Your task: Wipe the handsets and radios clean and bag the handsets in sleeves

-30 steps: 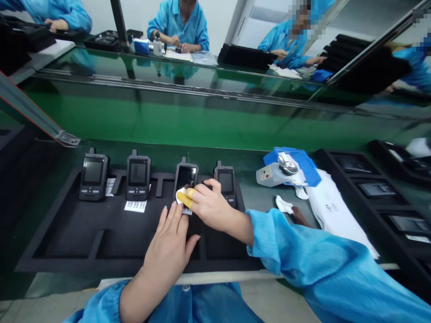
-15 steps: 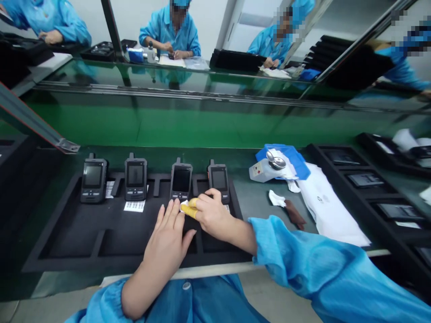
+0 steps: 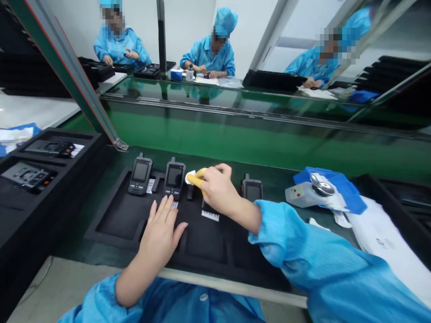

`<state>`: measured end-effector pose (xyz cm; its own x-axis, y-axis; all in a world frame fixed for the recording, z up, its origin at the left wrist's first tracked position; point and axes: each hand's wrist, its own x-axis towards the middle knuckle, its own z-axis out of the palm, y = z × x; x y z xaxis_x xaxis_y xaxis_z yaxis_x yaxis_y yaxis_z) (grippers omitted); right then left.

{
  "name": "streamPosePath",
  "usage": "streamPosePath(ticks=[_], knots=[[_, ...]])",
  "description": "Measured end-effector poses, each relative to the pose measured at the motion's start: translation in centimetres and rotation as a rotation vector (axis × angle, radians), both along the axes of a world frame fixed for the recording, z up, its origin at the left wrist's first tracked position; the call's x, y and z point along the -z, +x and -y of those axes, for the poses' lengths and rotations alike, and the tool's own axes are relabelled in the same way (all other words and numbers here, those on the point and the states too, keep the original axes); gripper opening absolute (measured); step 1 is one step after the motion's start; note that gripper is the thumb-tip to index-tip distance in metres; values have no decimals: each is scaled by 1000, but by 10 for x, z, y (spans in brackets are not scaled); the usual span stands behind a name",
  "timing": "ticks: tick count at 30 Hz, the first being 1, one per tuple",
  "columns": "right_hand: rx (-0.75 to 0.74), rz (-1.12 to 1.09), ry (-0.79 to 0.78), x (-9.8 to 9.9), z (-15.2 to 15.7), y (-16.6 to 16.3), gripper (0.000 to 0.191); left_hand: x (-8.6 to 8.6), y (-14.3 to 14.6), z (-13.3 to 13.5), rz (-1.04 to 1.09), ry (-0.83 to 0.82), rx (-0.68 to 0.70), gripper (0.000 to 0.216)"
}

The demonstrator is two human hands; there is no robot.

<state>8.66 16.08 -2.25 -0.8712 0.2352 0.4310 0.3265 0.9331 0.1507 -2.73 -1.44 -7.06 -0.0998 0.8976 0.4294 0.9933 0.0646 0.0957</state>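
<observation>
My left hand lies flat with fingers stretched out, its fingertips at the lower edge of a black handheld radio with a small screen. My right hand, with yellow finger cots, pinches a crumpled white wipe just right of that radio. Another handheld radio stands to its left, and a further handheld radio is partly behind my right forearm. Under my right hand a dark device is mostly hidden, with a white label below it. All are along the back of a black foam tray.
On the right a blue bin holds white wipes, beside a dispenser bottle and white sheets. Another foam tray with devices stands left. A metal post rises at back left. Co-workers sit beyond the green partition.
The view has swung left. My right hand has moved the wipe from the third radio's lower edge to beside the second one; my left hand has also shifted to the second radio.
</observation>
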Motion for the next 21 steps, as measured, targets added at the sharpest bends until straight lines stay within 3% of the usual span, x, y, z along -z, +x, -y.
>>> streamPosePath(ticks=[5, 10, 13, 18, 21], knots=[[-10, 46, 107, 8, -5, -45, 28, 9, -4, -6, 32, -78, -26, 25], [-139, 82, 146, 26, 11, -36, 26, 12, -1, -7, 135, -83, -10, 25], [-248, 60, 132, 24, 12, -36, 24, 7, 0, -6, 170, -121, -25, 29], [-123, -25, 190, 16, -7, -58, 29, -2, 0, -3, 237, -176, -16, 37], [-161, -56, 183, 22, 1, -60, 30, -5, -3, -3, 244, -187, -22, 43]])
